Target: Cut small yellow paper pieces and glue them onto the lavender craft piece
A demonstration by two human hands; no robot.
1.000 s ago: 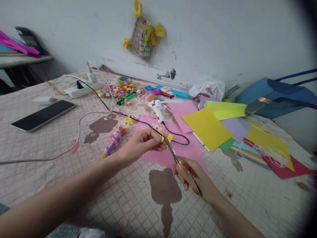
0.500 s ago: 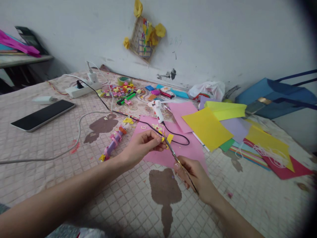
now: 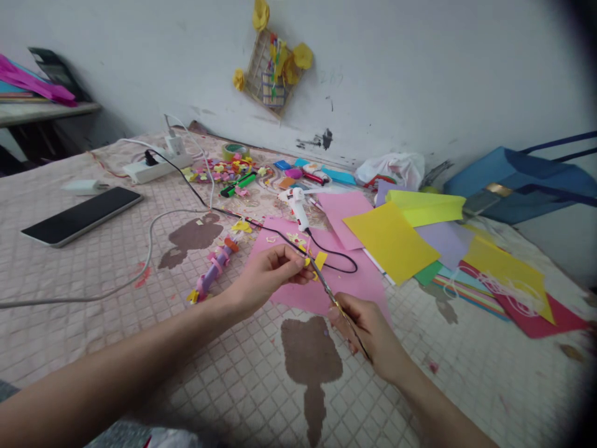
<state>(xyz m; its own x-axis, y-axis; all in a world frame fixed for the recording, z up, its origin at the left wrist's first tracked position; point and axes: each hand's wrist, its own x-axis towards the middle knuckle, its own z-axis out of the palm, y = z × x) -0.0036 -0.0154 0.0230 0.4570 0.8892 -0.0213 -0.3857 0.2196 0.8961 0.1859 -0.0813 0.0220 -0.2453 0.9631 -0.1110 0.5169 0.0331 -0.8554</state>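
My left hand (image 3: 280,267) pinches a small piece of yellow paper (image 3: 307,262) between thumb and fingertips. My right hand (image 3: 361,326) is closed around a pair of scissors (image 3: 328,291), whose blades point up and to the left and meet the paper at my left fingertips. Beneath both lies a sheet of pink paper (image 3: 298,302) with yellow scraps (image 3: 321,259) on it. A white glue gun (image 3: 297,208) rests just beyond my hands, its black cord looping near them. Left of my left hand lies a purple paper roll (image 3: 214,272) decorated with pink and yellow bits.
A phone (image 3: 83,216) and a white power strip (image 3: 156,165) lie at the left, with cables crossing the table. Colourful paper pieces (image 3: 228,169) and a green cutter (image 3: 239,185) lie farther back. Yellow paper (image 3: 390,241) and other sheets spread right, near a blue bag (image 3: 522,183).
Hardly anything differs. My right hand and the scissors have shifted very slightly; my left hand stays in place with the yellow paper.
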